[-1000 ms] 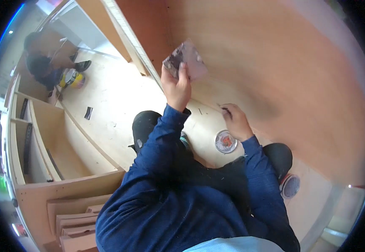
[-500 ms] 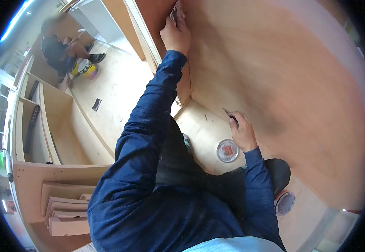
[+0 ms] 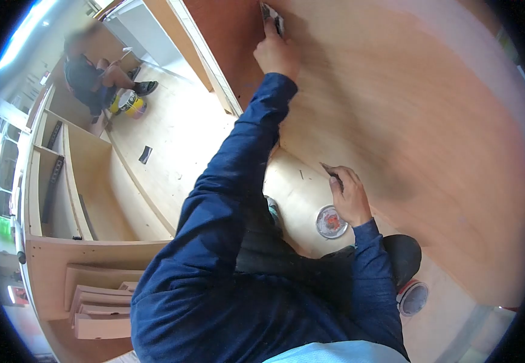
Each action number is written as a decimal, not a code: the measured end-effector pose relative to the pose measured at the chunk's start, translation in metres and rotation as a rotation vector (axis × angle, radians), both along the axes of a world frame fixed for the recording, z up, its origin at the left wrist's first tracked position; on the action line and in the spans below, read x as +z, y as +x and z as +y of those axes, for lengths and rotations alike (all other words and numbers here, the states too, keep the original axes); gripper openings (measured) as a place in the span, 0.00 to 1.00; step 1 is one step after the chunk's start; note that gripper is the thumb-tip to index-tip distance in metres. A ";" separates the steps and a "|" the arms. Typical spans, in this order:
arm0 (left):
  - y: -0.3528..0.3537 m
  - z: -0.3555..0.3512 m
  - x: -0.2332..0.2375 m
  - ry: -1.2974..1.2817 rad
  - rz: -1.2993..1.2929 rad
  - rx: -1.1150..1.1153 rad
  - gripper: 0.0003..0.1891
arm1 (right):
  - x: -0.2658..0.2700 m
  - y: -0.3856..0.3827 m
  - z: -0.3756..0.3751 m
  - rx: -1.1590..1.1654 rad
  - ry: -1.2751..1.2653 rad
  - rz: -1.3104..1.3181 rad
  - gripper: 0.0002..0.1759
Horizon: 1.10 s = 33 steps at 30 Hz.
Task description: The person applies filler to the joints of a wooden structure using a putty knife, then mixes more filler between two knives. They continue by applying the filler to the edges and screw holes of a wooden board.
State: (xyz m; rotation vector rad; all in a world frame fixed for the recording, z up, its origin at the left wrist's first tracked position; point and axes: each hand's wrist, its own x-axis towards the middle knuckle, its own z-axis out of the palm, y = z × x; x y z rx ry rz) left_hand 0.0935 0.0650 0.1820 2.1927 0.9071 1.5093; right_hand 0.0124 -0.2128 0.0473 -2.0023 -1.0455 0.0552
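Round thing (image 3: 332, 222): 6 o'clock from blade (image 3: 327, 167)
Right grip (image 3: 352, 196): squeezes blade, long way to 10 o'clock
Left grip (image 3: 278, 55): squeezes plate (image 3: 273, 17)

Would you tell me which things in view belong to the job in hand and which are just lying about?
Likely part of the job:
flat tool in the left hand
thin blade in the right hand
wooden panel
smeared round dish or lid
red-rimmed tin

Seemingly just lying about:
dark scrap
stacked boards
yellow bucket, perhaps the other person's

Room lies along the panel (image 3: 419, 139) between left hand (image 3: 277, 55) and right hand (image 3: 352, 196); the board (image 3: 229, 42) blocks the left; 2 obstacles, tin (image 3: 332, 224) and knee (image 3: 404, 257), flank the right sleeve (image 3: 369, 245).
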 end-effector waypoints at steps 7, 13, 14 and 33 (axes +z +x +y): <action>-0.034 -0.005 -0.009 0.185 -0.323 -0.375 0.14 | -0.010 -0.003 0.009 0.019 0.006 -0.026 0.11; -0.039 0.025 -0.009 0.122 -0.309 -0.183 0.13 | -0.012 -0.001 0.003 -0.013 -0.049 0.059 0.16; -0.035 0.028 -0.007 0.175 -0.297 -0.165 0.13 | -0.009 -0.001 0.002 -0.017 -0.045 0.059 0.16; -0.026 -0.002 0.004 0.109 0.061 -0.112 0.20 | -0.003 -0.002 -0.007 -0.012 0.063 -0.069 0.11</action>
